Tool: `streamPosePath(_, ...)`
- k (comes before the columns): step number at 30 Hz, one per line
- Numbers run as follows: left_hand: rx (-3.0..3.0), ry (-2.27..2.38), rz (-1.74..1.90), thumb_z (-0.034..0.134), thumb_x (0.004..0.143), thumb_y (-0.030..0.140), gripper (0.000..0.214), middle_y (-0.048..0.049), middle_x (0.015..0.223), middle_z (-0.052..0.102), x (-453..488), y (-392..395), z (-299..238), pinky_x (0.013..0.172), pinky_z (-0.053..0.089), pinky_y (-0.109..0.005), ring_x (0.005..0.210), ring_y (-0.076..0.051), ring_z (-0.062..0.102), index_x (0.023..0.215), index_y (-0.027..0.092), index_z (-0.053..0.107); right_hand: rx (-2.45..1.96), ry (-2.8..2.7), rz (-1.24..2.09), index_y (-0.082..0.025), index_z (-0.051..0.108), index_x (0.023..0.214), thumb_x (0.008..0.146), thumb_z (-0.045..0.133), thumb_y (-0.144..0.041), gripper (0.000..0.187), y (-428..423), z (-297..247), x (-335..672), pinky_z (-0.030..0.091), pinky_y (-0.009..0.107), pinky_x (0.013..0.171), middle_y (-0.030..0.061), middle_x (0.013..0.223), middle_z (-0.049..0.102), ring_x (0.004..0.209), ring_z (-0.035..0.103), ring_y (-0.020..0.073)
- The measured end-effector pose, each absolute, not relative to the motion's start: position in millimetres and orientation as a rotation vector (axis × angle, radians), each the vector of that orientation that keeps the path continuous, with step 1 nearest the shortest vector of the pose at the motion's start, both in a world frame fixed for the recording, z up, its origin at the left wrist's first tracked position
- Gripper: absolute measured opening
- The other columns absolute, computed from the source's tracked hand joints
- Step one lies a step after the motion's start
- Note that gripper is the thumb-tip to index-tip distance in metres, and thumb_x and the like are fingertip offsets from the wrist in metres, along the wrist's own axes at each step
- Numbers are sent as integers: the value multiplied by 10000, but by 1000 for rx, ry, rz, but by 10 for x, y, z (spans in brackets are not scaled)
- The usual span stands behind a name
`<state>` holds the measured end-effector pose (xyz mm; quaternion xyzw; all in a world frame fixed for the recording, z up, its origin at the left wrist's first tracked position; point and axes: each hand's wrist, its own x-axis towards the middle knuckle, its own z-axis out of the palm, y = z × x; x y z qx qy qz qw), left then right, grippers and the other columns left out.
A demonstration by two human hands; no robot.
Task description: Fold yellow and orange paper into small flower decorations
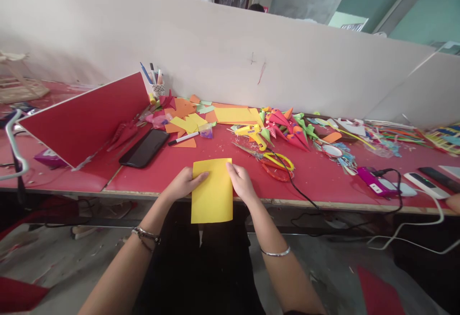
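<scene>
A sheet of yellow paper [212, 195] is held upright between my two hands, just over the table's front edge. My left hand [186, 180] grips its left side, thumb on the near face and fingers behind it. On the right side, my right hand [241, 180] pinches the upper edge with the thumb near the corner. Beyond the paper lie scissors [276, 160] with yellow and orange handles and a yellow glue gun [252, 135]. A black phone [144, 148] rests to the left, beside a white marker [184, 138].
A red upright board [93, 118] stands at the left. Paper scraps [187, 123] and folded paper cones [287, 128] lie along the white partition [215, 51]. A pen cup [157, 87] stands at the back. A purple power strip [377, 183] with cables sits on the right.
</scene>
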<state>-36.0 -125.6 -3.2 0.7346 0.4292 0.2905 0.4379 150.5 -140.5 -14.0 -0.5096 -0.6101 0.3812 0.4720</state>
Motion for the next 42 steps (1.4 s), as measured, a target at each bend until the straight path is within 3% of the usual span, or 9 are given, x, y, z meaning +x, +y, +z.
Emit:
streamPosePath(6, 1672, 1017, 703, 478, 778, 498, 431, -84, 862, 662, -378, -1271, -29, 577, 508, -253, 730, -207, 625, 942, 108, 563, -1251, -1488, 953, -183, 377, 576, 807, 348, -532, 419, -1431, -137, 1507, 245, 217, 473, -35, 530, 323, 513, 312, 93)
streamPosePath(25, 1560, 1011, 657, 475, 793, 470, 397, -77, 881, 671, -379, -1282, -29, 587, 515, -248, 735, -199, 633, 963, 126, 572, -1287, -1460, 1068, -196, 264, 567, 818, 370, -504, 411, -1462, -166, 1515, 197, 215, 449, -50, 539, 244, 496, 257, 76)
streamPosePath(36, 1490, 1063, 627, 499, 776, 465, 367, -81, 834, 671, -367, -1297, 28, 536, 509, -247, 667, -189, 628, 891, 124, 573, -1347, -1496, 1038, -173, 415, 575, 823, 319, -534, 448, -1506, -110, 1513, 235, 219, 458, -36, 509, 338, 486, 307, 91)
streamPosePath(42, 1476, 1018, 666, 497, 782, 465, 369, -87, 870, 665, -374, -1294, -17, 614, 523, -278, 759, -212, 627, 923, 131, 563, -1349, -1503, 1026, -179, 404, 570, 823, 299, -556, 466, -1515, -114, 1503, 238, 223, 458, -27, 512, 350, 492, 317, 100)
